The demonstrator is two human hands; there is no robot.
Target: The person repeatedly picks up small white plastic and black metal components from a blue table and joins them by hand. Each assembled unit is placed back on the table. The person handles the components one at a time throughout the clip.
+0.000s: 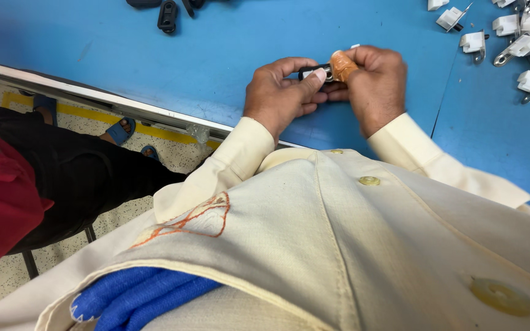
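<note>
Both hands pinch one small black plastic clip (315, 72) over the smooth blue table (216, 49): left hand (280, 92) grip closed beside the taped-thumb right hand (372, 86).

I sit at a blue table (154, 67) whose top fills the upper part of my view, lit evenly with a soft sheen. A metal edge strip (93, 101) runs along the table's near side. Below that strip lies a pale speckled floor (167, 153), crossed by a yellow line (87, 113) just beside the table's edge. Further below the table, at the left, a dark stool leg (30, 263) stands on the same floor.
</note>
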